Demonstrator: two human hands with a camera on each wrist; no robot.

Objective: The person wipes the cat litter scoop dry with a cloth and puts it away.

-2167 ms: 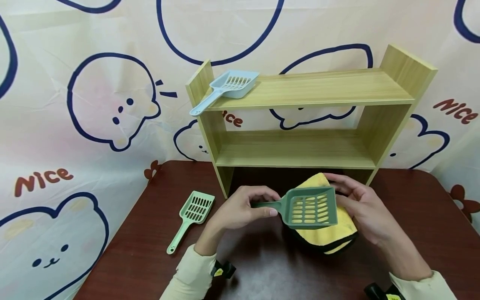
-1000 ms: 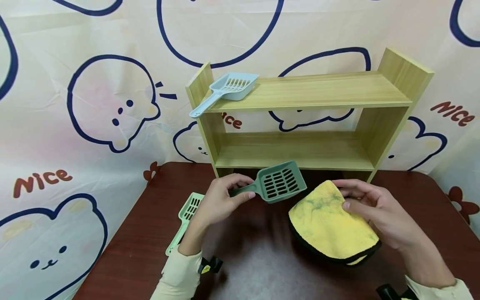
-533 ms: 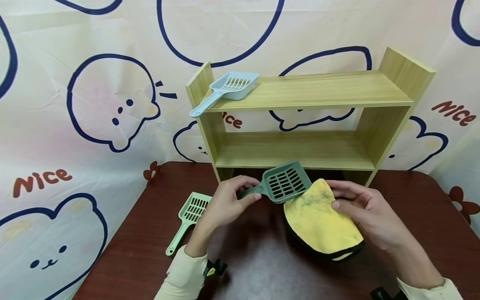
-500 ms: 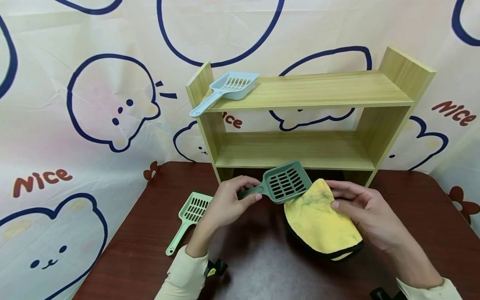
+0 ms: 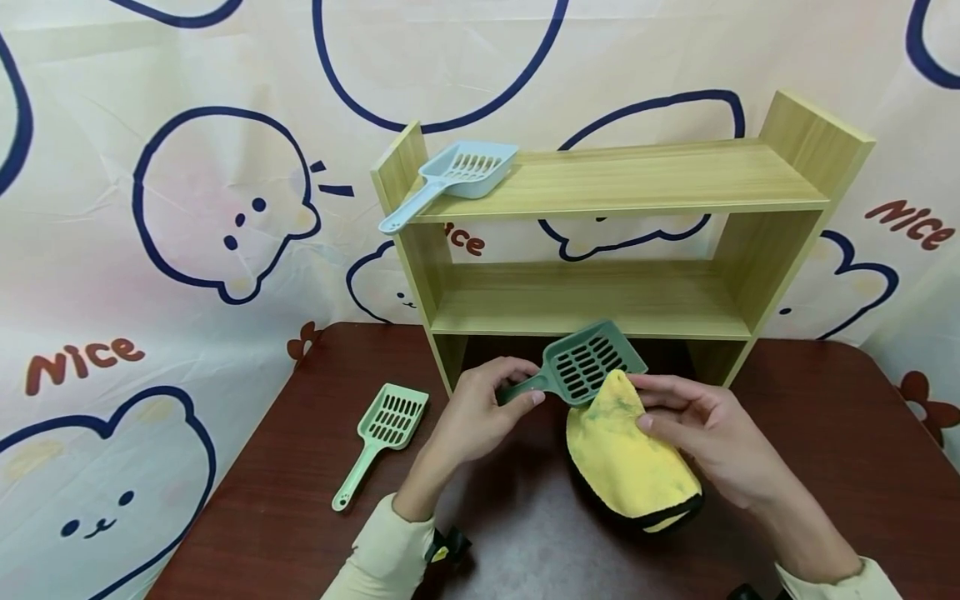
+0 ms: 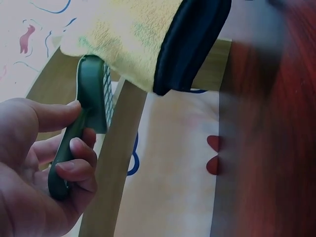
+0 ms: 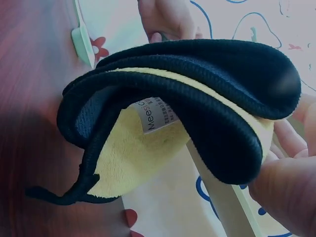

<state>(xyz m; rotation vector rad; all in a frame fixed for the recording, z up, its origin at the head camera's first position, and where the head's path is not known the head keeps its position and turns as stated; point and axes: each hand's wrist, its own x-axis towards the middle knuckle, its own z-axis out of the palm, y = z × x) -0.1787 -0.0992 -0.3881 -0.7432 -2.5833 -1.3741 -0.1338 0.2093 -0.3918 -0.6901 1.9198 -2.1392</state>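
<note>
My left hand (image 5: 480, 408) grips the handle of a dark green litter scoop (image 5: 588, 362), its slotted pan raised toward the shelf. In the left wrist view the fingers curl round the handle (image 6: 64, 163) of that scoop. My right hand (image 5: 697, 425) pinches a folded yellow cloth (image 5: 630, 454) with black edging, stained greenish near its tip. The cloth's tip overlaps the right edge of the scoop's pan in the head view. A white printed label (image 7: 157, 116) shows inside the cloth's folds in the right wrist view.
A light green scoop (image 5: 390, 421) lies on the dark red-brown table (image 5: 300, 467) at the left. Behind stands a wooden shelf (image 5: 600, 308); a light blue scoop (image 5: 472, 171) rests on its top left, handle over the edge. A patterned curtain (image 5: 187, 333) hangs behind.
Over the last second both hands have drawn together: the scoop has shifted right and the cloth left, until its tip overlaps the pan. Earlier, the scoop was in front of the cloth.
</note>
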